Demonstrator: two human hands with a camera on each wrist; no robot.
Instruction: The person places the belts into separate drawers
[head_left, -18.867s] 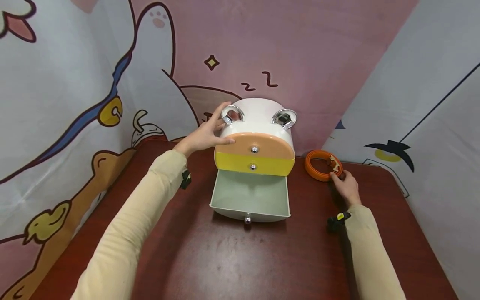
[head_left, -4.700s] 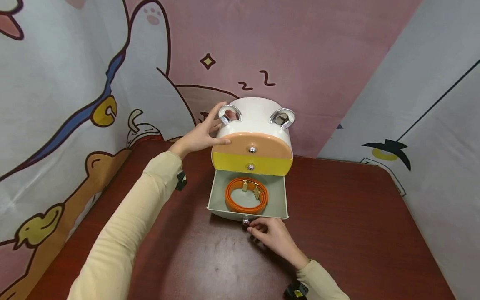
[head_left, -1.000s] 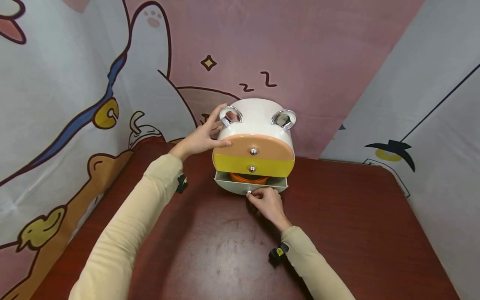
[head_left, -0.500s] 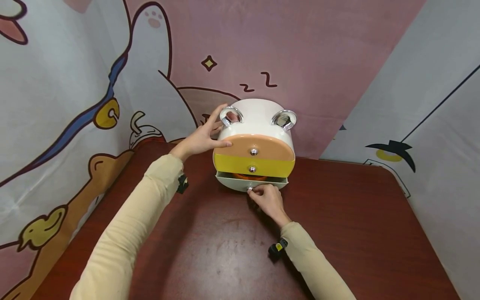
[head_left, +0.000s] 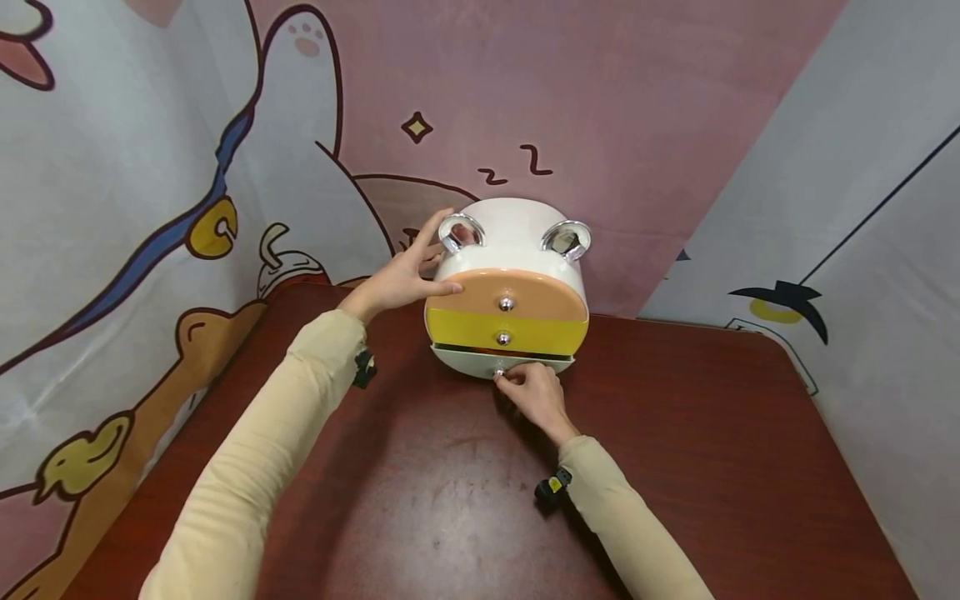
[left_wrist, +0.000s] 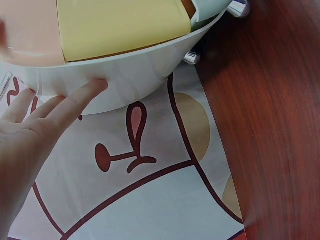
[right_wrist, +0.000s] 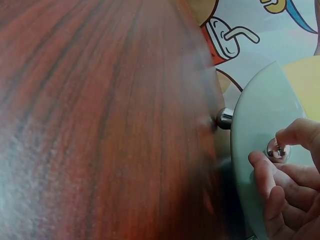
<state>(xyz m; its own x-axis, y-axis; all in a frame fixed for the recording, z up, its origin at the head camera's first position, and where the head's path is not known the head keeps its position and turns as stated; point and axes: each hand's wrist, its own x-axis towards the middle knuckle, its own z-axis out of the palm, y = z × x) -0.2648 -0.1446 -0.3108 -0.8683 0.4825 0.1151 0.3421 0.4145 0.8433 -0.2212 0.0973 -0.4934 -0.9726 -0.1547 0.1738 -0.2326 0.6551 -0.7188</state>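
A white storage box (head_left: 517,229) stands on the table, with an orange-tan top drawer (head_left: 472,293), a yellow middle drawer (head_left: 465,327) and a pale green bottom drawer (head_left: 459,360). My left hand (head_left: 401,275) steadies its left side, thumb on the front edge; the left wrist view shows nearly straight fingers (left_wrist: 75,105) against the white wall. My right hand (head_left: 536,396) pinches the silver knob (right_wrist: 277,151) of the bottom drawer between thumb and finger. That drawer stands slightly out, leaving a narrow dark gap. Only an orange trace of the belt shows there.
Two chrome rings (head_left: 567,240) stick out from the upper front of the box. Small metal feet (right_wrist: 226,119) lift it off the dark red wooden table (head_left: 720,467). A cartoon-printed cloth (head_left: 630,108) hangs close behind and on both sides.
The orange belt went from the table at right into the bottom drawer. My right hand then moved to the knob, and the drawer has slid inward, nearly shut. My left hand stays put.
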